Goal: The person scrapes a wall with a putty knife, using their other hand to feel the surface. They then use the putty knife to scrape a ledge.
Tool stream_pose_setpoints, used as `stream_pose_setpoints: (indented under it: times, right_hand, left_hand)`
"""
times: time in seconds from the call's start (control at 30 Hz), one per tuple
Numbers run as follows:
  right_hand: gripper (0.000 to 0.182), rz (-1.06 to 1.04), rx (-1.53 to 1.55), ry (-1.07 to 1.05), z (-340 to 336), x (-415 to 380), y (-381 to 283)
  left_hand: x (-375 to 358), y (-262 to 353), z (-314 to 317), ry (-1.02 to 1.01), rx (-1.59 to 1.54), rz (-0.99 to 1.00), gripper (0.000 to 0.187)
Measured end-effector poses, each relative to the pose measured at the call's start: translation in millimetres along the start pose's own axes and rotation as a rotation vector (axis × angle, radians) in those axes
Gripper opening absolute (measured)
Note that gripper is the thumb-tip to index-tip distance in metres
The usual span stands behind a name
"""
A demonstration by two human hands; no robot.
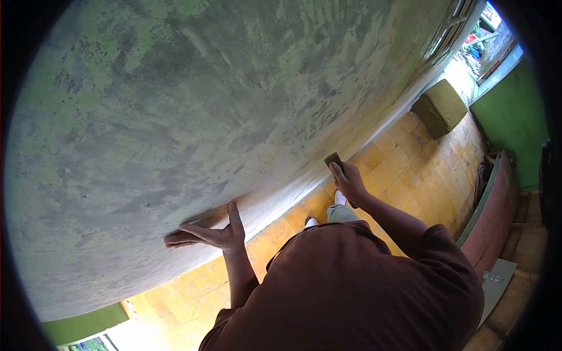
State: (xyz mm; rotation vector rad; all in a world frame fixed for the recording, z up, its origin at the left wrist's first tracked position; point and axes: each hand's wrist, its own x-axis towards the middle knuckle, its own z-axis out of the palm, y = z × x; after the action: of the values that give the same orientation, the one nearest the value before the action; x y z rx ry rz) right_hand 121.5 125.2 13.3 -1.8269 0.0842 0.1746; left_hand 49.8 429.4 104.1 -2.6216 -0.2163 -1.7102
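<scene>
A large wall (175, 117), patchy grey over green, fills the upper left. My left hand (213, 234) is against its lower part, thumb spread from the stretched fingers, with a brownish shadowed patch on the wall between them. My right hand (350, 182) is closed around a flat olive-brown bar (332, 159), whose squared end sticks out past the thumb near the wall. The bar's middle is hidden by the fingers, and I cannot tell its exact kind.
Yellow tiles cover the floor (398, 158) below. A brown block-shaped stool or box (440, 109) stands by the wall near the bright doorway. To the right are a green panel (515, 111), a pinkish curved furniture piece (489, 219) and a grey board (497, 286).
</scene>
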Motion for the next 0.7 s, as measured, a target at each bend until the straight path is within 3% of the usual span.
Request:
stream_pose_setpoints:
  times: [0.07,0.17,0.33,0.43,0.53,0.7]
  right_hand:
    - [0.044,-0.02,-0.035,0.006,3.3,8.3,-5.7]
    - [0.044,-0.069,0.17,-0.044,3.9,13.5,-22.7]
    - [0.044,-0.022,-0.011,0.016,0.0,-6.5,-1.3]
    - [0.045,-0.107,-0.035,0.016,8.5,8.4,-17.8]
    - [0.045,-0.055,0.142,0.006,11.7,7.2,-17.9]
    - [0.045,0.004,0.079,-0.02,3.7,-5.5,-0.7]
  left_hand:
    - [-2.2,0.5,-0.3,-0.008,0.003,-0.003,0.114]
    - [-1.3,1.3,0.9,0.005,-0.006,-0.008,0.113]
    - [-1.4,1.2,-0.4,0.007,-0.005,-0.006,0.114]
    - [-1.3,1.9,-0.8,-0.002,-0.002,-0.014,0.114]
    - [-1.2,1.4,-0.8,0.004,-0.001,-0.01,0.115]
    - [0.2,1.8,-1.2,0.008,-0.006,-0.004,0.114]
